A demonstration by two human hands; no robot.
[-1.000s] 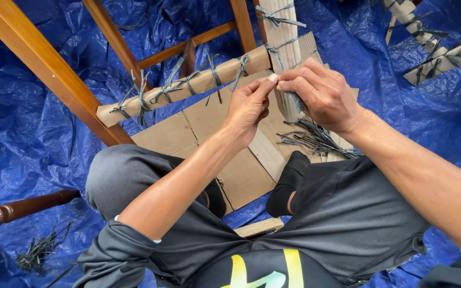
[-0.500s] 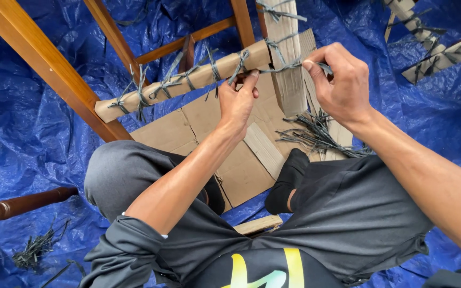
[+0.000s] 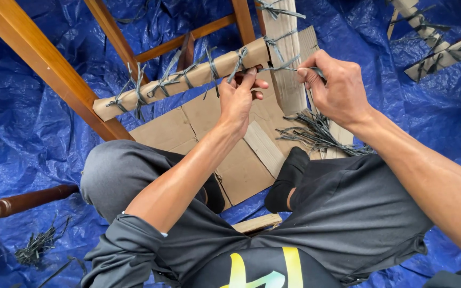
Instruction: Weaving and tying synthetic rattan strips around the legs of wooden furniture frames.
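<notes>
Nearest the camera, at six o'clock, dark trousers and a black sock are seen, the legs folded on a blue tarpaulin that covers the floor. Flattened cardboard sheets are laid under the legs, presumably as a pad for sitting and working.

Beyond the knees, towards twelve o'clock, the left hand is raised against a cardboard-wrapped rail of a wooden chair frame. Its grip is pressed together, thumb and fingertips pinching a grey tie where it meets the end of the rail, apparently to hold the wrapping in place. At one o'clock the right hand is closed as well, its grip pinching the other end of the same tie, which is drawn taut between the two hands.

The rail is seen as a tan cardboard sleeve running from nine o'clock up to twelve, bound at intervals by several knotted grey ties whose loose ends stick out. A second wrapped upright stands just behind the hands, bound likewise.

Just beside the right wrist, a loose heap of spare ties is kept on the cardboard, within easy reach. Farther off, at two o'clock, more wrapped pieces lie on the tarpaulin, and at eight o'clock a dark turned wooden leg and another small bundle of ties are seen.
</notes>
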